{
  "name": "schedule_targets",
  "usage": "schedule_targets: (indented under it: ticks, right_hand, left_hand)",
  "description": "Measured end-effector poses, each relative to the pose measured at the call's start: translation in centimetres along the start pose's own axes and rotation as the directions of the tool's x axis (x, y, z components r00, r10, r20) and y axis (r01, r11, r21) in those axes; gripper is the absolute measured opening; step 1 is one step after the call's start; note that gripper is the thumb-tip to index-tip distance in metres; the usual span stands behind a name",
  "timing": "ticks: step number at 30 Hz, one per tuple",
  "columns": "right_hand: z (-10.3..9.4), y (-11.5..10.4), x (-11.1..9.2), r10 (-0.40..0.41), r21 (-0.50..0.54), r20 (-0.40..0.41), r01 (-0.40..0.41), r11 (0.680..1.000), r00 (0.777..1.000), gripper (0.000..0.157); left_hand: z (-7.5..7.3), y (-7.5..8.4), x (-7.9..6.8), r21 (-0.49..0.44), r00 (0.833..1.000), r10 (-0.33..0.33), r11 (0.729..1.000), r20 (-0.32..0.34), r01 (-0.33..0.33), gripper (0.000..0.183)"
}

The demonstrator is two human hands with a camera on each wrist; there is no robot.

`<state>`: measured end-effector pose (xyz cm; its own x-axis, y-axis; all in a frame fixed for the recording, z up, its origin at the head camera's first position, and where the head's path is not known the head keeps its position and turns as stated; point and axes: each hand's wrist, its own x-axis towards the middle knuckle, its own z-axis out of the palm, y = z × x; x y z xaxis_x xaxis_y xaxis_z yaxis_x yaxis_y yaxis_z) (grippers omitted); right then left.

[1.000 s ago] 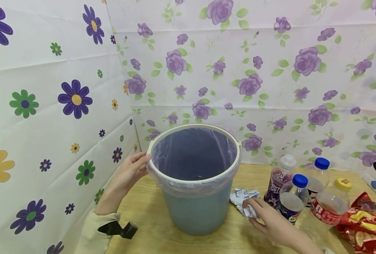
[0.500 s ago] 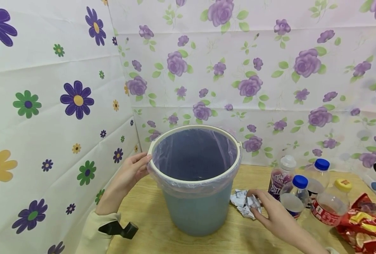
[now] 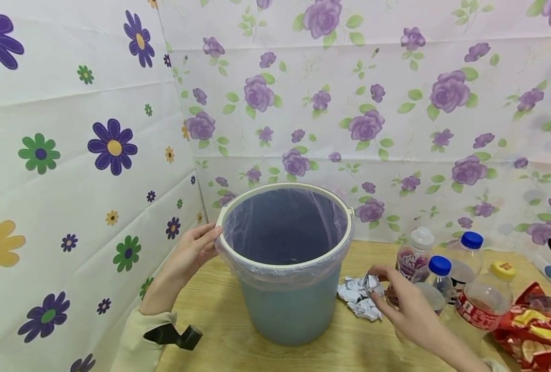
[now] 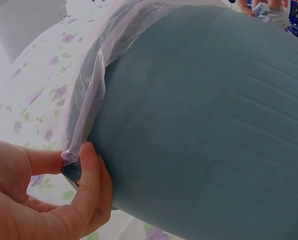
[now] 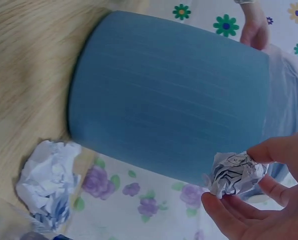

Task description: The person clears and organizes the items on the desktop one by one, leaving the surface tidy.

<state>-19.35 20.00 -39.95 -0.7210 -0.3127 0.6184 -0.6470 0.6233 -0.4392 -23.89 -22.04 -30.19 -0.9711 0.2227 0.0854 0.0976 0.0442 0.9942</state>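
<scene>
A blue-green trash bin (image 3: 289, 310) with a cream rim and a clear plastic liner (image 3: 275, 276) folded over it stands on the table. My left hand (image 3: 193, 248) pinches the bin's rim and liner at the left side, thumb and fingers on either side of the edge in the left wrist view. To the right of the bin, my right hand (image 3: 407, 305) holds a crumpled paper ball (image 5: 236, 173) between thumb and fingertips, raised off the table. Below it, more crumpled paper (image 5: 49, 182) lies on the wood beside the bin.
Several plastic bottles stand close to my right hand: a purple-labelled one (image 3: 412, 256), ones with blue caps (image 3: 440, 265), and one with a yellow cap and red label (image 3: 477, 307). A red snack bag (image 3: 535, 330) lies at the far right. Flowered cloth walls (image 3: 303, 103) border the table.
My right hand has lifted one crumpled paper ball up and slightly right from the pile, leaving other paper on the table. My left hand stays on the bin's rim.
</scene>
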Motion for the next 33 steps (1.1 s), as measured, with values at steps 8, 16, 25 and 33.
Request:
schedule_targets:
  ticks: [8, 16, 25, 33]
  right_hand:
    - [-1.0, -0.9, 0.9, -0.006, 0.022, -0.036, 0.007, 1.000, 0.999, 0.046]
    - [-2.2, -2.0, 1.6, 0.059, 0.010, -0.055, -0.059, 0.998, 0.997, 0.045]
    - [-2.9, -3.2, 2.5, 0.079, 0.036, -0.114, -0.075, 0.997, 0.990, 0.044]
    - [-3.6, -4.1, 3.3, 0.102, 0.080, -0.122, -0.093, 0.993, 0.987, 0.045]
  left_hand:
    - [-0.2, -0.1, 0.0, 0.020, 1.000, 0.003, 1.000, 0.022, -0.003, 0.059]
    - [-0.3, -0.3, 0.0, 0.023, 0.999, 0.006, 1.000, 0.039, -0.007, 0.060]
    - [-0.5, -0.3, -0.1, 0.017, 0.999, 0.008, 1.000, 0.044, -0.008, 0.059]
    - [-0.2, -0.1, 0.0, -0.039, 0.999, 0.015, 0.999, 0.029, -0.014, 0.055]
